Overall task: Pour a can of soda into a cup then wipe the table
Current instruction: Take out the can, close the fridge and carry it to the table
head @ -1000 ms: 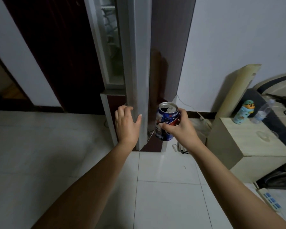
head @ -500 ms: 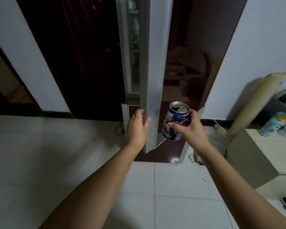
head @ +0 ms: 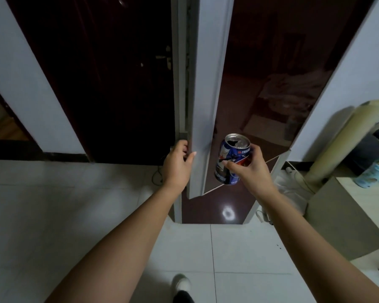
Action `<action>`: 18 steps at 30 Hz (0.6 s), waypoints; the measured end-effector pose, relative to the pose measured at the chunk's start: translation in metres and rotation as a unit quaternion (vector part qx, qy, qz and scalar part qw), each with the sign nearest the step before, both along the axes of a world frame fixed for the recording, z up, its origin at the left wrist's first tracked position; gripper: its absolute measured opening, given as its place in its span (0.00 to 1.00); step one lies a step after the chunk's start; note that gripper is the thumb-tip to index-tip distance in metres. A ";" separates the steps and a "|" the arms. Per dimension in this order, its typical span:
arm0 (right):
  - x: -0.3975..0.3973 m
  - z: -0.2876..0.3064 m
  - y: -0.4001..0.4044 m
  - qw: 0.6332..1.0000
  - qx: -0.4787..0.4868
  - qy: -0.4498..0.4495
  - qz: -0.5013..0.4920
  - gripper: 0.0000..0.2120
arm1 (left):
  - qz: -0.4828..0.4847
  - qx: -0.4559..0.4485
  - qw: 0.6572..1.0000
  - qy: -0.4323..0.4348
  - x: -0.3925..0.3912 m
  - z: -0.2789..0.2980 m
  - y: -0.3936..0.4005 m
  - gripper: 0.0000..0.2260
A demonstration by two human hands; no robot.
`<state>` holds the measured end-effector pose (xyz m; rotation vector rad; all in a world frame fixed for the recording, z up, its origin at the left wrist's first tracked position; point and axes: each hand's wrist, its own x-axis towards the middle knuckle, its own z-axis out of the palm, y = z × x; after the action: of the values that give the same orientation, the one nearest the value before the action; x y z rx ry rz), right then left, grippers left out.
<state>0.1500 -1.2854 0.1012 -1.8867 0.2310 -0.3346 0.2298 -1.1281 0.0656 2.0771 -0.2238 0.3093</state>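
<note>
Both arms reach forward, the left hand [head: 177, 164] curling its fingers round a door edge [head: 202, 127] while the right hand [head: 251, 169] grips an opened can [head: 231, 159], tilted slightly.

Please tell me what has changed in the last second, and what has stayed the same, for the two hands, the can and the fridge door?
The left hand swung the fridge door toward closing: the gap showing the shelves has narrowed to a slit. The camera came closer, so the side table slid toward the right edge. The left hand stayed curled round the door's edge, and the right hand kept gripping the opened soda can, slightly tilted.
</note>
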 end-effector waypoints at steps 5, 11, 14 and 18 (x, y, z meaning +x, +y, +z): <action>0.054 -0.002 0.017 1.000 0.008 -0.011 -0.009 0.33 | -0.018 -0.016 1.000 0.010 0.050 -0.001 0.018 0.14; 0.116 0.000 0.033 0.999 0.009 -0.022 -0.022 0.32 | -0.064 -0.008 0.998 0.027 0.116 0.003 0.038 0.15; 0.141 -0.001 0.039 0.999 0.000 -0.025 -0.034 0.31 | -0.082 -0.006 0.996 0.038 0.143 0.003 0.044 0.16; 0.169 -0.002 0.047 0.999 0.002 -0.021 -0.050 0.31 | -0.107 0.000 0.993 0.046 0.175 0.005 0.050 0.17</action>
<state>0.3191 -1.2381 0.0990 -1.8655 0.2989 -0.4411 0.4045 -1.0782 0.0704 2.0401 -0.3877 0.0821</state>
